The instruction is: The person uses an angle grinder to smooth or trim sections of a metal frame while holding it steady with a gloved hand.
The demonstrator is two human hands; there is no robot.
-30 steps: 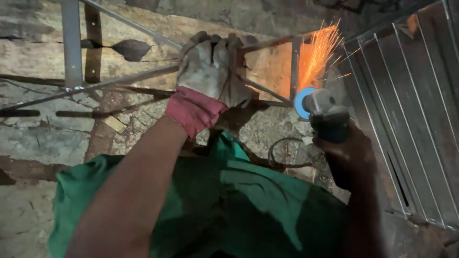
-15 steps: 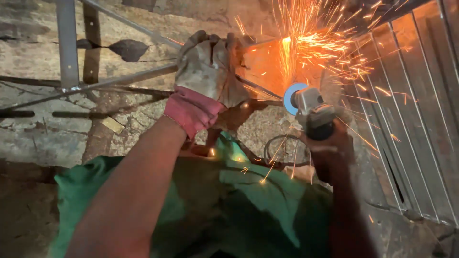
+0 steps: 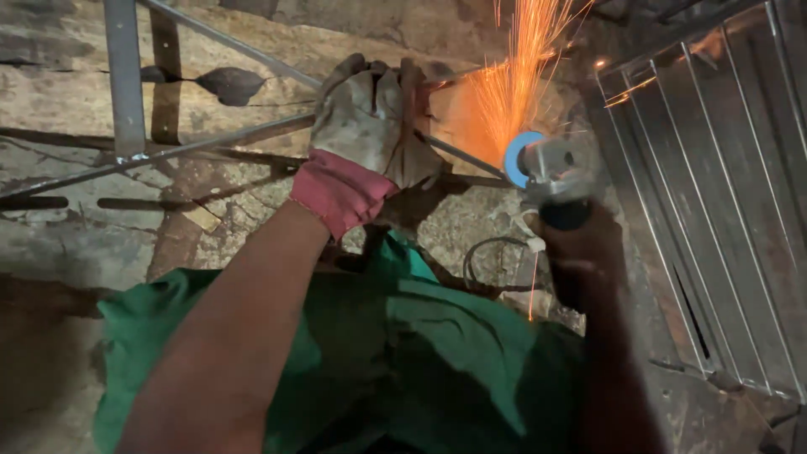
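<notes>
Sparks [image 3: 513, 76] now narrower; gloved left hand [image 3: 374, 126] fingers around rod [image 3: 210, 141], right hand [image 3: 580, 252] fingers gripping grinder [image 3: 546, 172].

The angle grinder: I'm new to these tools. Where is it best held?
Grip the angle grinder by its dark rear body, coming from behind as the right hand does. The blue disc at its front throws sparks forward. The gloved left hand steadies the metal frame.
</notes>
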